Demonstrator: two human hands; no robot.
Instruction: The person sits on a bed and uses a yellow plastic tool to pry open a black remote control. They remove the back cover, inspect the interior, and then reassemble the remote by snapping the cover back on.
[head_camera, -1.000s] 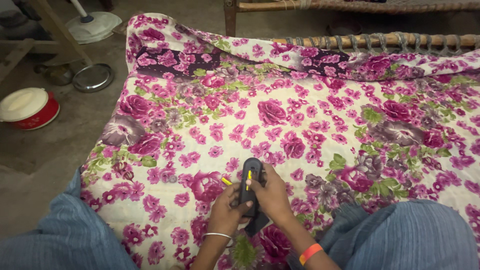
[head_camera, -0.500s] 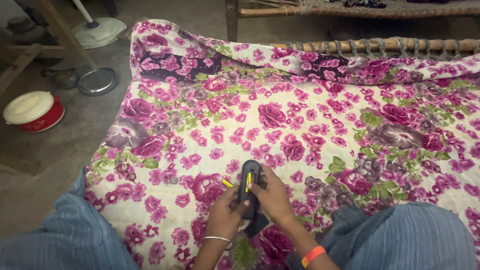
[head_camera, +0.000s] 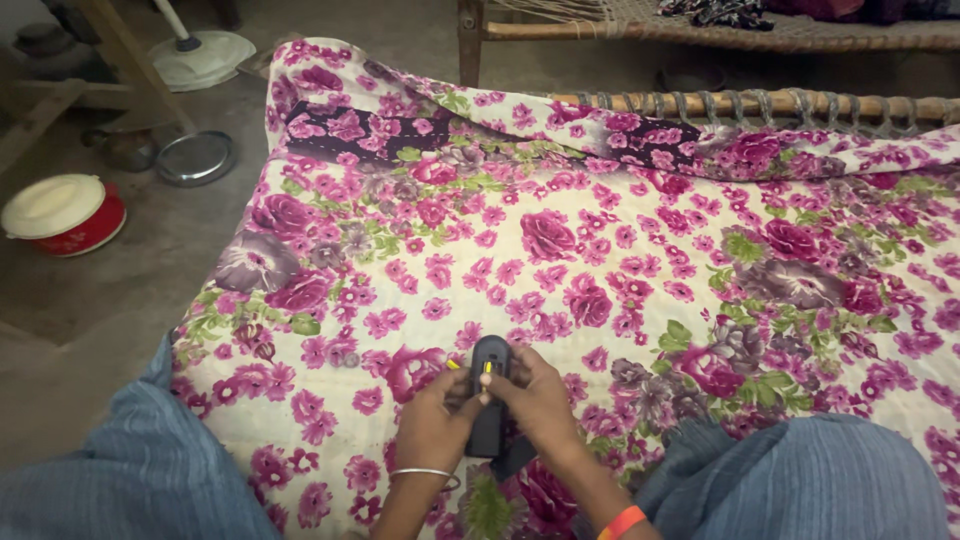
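Note:
A small black handheld device (head_camera: 489, 400) with yellow marks rests low on the floral bedsheet (head_camera: 600, 250), between my knees. My left hand (head_camera: 432, 425), with a thin bangle at the wrist, grips its left side. My right hand (head_camera: 540, 400), with an orange band on the wrist, holds its right side, a finger pressed on the front. A dark strap or cord hangs under the device, partly hidden by my hands.
My knees in blue cloth (head_camera: 130, 480) flank the hands. The bed's wooden rail with rope lacing (head_camera: 760, 105) runs along the far edge. On the floor at left stand a red pot with a white lid (head_camera: 62, 212), a metal lid (head_camera: 195, 158) and a fan base (head_camera: 200, 58).
The hands and the device stay in nearly the same spot on the sheet; the fingers shift slightly on it. The view has tilted a little.

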